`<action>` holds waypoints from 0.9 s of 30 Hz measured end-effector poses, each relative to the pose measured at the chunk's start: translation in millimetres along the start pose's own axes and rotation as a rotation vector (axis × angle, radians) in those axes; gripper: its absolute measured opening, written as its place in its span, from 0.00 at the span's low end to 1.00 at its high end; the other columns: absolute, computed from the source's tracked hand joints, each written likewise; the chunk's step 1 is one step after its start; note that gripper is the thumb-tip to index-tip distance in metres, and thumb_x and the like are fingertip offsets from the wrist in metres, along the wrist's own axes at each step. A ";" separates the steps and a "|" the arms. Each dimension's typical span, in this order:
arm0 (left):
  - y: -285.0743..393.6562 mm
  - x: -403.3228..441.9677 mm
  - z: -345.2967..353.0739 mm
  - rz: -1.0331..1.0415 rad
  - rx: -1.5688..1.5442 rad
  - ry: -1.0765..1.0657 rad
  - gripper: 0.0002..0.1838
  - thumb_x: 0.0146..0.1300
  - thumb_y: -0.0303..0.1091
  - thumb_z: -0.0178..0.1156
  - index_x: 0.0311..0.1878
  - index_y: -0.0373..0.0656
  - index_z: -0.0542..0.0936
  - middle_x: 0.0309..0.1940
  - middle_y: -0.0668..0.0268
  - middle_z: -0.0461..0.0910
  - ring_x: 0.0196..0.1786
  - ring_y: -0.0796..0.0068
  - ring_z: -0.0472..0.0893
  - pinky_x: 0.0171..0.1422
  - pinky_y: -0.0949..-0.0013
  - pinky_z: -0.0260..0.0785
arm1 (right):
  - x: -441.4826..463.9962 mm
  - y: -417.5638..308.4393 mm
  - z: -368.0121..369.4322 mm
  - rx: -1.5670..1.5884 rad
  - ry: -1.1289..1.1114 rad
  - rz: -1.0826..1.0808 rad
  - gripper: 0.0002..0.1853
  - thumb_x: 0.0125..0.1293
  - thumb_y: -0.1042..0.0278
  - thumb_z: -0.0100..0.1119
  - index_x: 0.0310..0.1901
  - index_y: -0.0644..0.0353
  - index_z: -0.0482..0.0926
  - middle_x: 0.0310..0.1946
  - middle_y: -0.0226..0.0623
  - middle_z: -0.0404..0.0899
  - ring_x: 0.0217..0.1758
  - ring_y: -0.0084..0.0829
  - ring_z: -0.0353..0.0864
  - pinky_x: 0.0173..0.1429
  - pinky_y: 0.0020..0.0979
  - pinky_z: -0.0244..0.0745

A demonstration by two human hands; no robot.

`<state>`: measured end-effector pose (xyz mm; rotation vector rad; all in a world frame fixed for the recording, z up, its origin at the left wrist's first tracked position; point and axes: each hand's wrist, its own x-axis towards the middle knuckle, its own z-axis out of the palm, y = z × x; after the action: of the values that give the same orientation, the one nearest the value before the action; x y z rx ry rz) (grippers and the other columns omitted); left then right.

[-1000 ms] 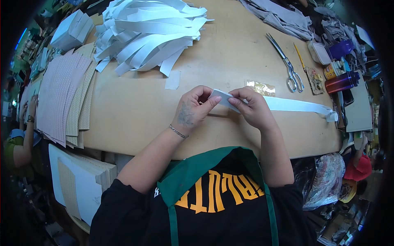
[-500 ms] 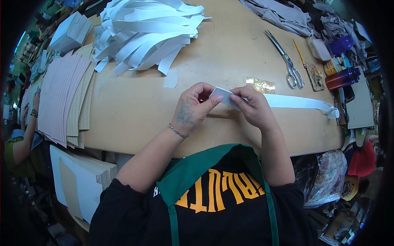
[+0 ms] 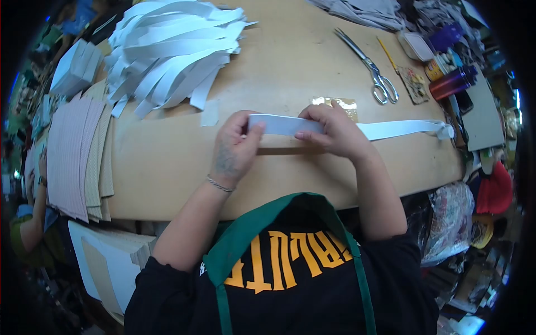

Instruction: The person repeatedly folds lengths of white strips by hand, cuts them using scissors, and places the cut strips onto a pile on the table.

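Observation:
A white strip [image 3: 282, 125] is stretched between my two hands above the table's front part. My left hand [image 3: 234, 141] pinches its left end between thumb and fingers. Further along, my right hand [image 3: 333, 129] grips the same strip, thumb underneath and fingers over the top. From behind that hand the band runs right to a small roll [image 3: 445, 132] at the table's right edge. Just beyond my right hand lies a shiny gold-coloured piece [image 3: 347, 106], partly covered by the fingers. A small pale square [image 3: 210, 113] lies past my left hand.
A big heap of white strips [image 3: 173, 53] covers the back left, near stacked patterned sheets [image 3: 75, 156]. Metal scissors [image 3: 369, 70], a yellow pencil [image 3: 386, 52] and a purple-red bottle [image 3: 453, 82] sit at the right. Another person's arm [image 3: 39, 206] shows at far left.
My hands have moved apart, the left one going left, so a longer stretch of the white strip shows between them. The whole view has shifted slightly.

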<state>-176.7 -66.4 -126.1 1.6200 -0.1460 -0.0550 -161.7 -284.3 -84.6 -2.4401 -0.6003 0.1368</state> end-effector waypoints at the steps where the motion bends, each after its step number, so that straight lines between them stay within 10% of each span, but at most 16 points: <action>1: 0.2 1.3 -2.8 -0.022 -0.008 0.044 0.07 0.65 0.30 0.56 0.40 0.37 0.77 0.27 0.71 0.74 0.28 0.85 0.71 0.34 0.79 0.65 | -1.2 6.1 -10.5 0.011 -0.053 0.065 0.12 0.57 0.61 0.64 0.36 0.61 0.78 0.33 0.41 0.80 0.40 0.41 0.77 0.54 0.36 0.66; 17: -6.6 18.5 -13.2 -0.185 -0.019 0.155 0.07 0.64 0.31 0.58 0.40 0.37 0.77 0.26 0.72 0.74 0.20 0.88 0.68 0.25 0.81 0.62 | -46.9 111.3 -77.9 -0.379 -0.026 0.571 0.13 0.55 0.67 0.65 0.42 0.58 0.79 0.41 0.42 0.80 0.48 0.41 0.77 0.56 0.38 0.67; 23: -2.7 18.2 -14.5 -0.185 -0.042 0.138 0.07 0.64 0.31 0.57 0.40 0.37 0.77 0.23 0.73 0.73 0.20 0.88 0.68 0.24 0.81 0.60 | 30.3 2.1 23.5 -0.120 0.314 -0.365 0.17 0.51 0.67 0.67 0.43 0.55 0.76 0.52 0.38 0.75 0.58 0.38 0.71 0.65 0.49 0.59; 27: 5.6 15.7 -19.2 -0.214 -0.127 0.121 0.08 0.64 0.34 0.59 0.42 0.41 0.78 0.27 0.76 0.76 0.23 0.92 0.67 0.26 0.84 0.59 | 60.7 -17.0 56.4 0.133 0.201 -0.353 0.16 0.52 0.70 0.67 0.43 0.56 0.76 0.47 0.38 0.77 0.52 0.39 0.76 0.60 0.41 0.68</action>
<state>-159.0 -49.6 -118.5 1.5028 0.1219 -0.1280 -127.4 -214.3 -117.3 -2.1489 -0.8867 -0.2038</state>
